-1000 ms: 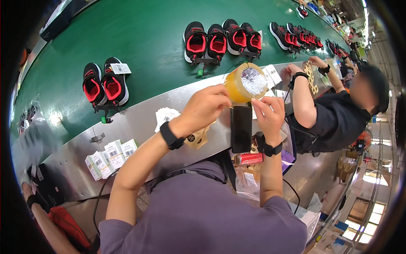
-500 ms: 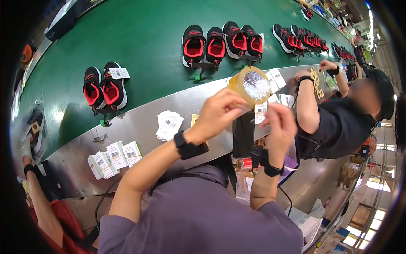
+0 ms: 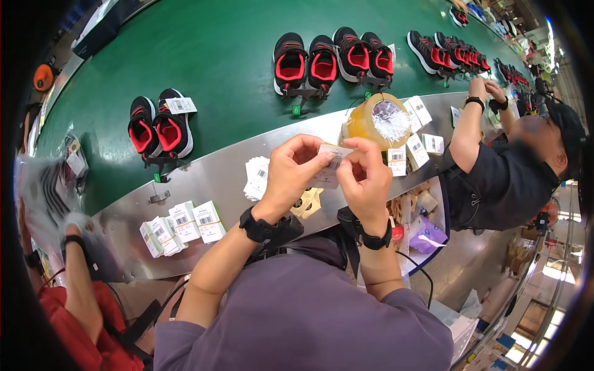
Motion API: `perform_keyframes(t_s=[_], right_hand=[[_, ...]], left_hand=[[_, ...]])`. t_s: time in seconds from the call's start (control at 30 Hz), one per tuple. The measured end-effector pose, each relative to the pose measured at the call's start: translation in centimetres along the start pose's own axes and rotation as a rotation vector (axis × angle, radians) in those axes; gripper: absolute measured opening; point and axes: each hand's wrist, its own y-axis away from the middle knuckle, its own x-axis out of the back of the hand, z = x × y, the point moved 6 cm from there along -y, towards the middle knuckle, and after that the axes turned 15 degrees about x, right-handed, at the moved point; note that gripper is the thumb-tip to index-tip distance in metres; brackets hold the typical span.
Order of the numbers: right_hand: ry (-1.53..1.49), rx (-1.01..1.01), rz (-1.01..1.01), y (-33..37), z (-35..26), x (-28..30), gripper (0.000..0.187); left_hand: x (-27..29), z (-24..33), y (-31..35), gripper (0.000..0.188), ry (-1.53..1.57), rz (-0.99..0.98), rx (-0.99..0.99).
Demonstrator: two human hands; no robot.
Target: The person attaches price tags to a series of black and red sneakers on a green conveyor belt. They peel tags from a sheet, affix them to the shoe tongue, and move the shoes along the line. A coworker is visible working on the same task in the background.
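My left hand (image 3: 292, 172) pinches the left side of a white paper tag (image 3: 327, 173) with a barcode. My right hand (image 3: 367, 179) has its thumb and forefinger pressed together at the tag's upper right edge. Fingers partly hide the tag, and any small piece between them is too small to make out. Beyond my right hand stands a roll of yellowish tape (image 3: 361, 122), with a bunch of thin white strands (image 3: 390, 120) in its core. Brown paper stickers (image 3: 307, 203) lie under my hands, and a loose pile of white tags (image 3: 256, 177) rests beside my left hand.
Bundled tags (image 3: 184, 221) stand at the left on the metal ledge (image 3: 133, 247). Black-and-red shoes (image 3: 306, 65) sit in pairs on the green belt (image 3: 229, 74). A co-worker in black (image 3: 507, 176) is at the right; another in red (image 3: 77, 309) handles a clear bag (image 3: 52, 185).
Both my hands have drawn back from the tape roll toward me and come together at the tag. The co-worker at the right has reached toward the shoes; the left one's bag has moved.
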Motion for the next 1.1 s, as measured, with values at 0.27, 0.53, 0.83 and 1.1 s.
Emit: perform_keyframes(t_s=[0.27,0.53,0.83,1.1], right_hand=[[-0.003,-0.042,-0.001,0.3,0.7,0.7,0.031],[-0.431,-0.327,-0.25,0.9,1.9,-0.3,0.019],[-0.07,-0.006,-0.189,0.1,1.6,1.5,0.012],[-0.778,-0.611,-0.38,4.8,5.9,0.7,0.014]], left_hand=[[-1.1,0.0,0.3,0.013,-0.111,-0.005,0.023],[-3.1,4.4,3.1,0.017,-0.94,0.157,-0.838],[-4.9,4.0,4.4,0.015,-1.21,0.157,-0.941],[-4.6,-1.2,4.5,0.016,-0.767,-0.309,0.068]])
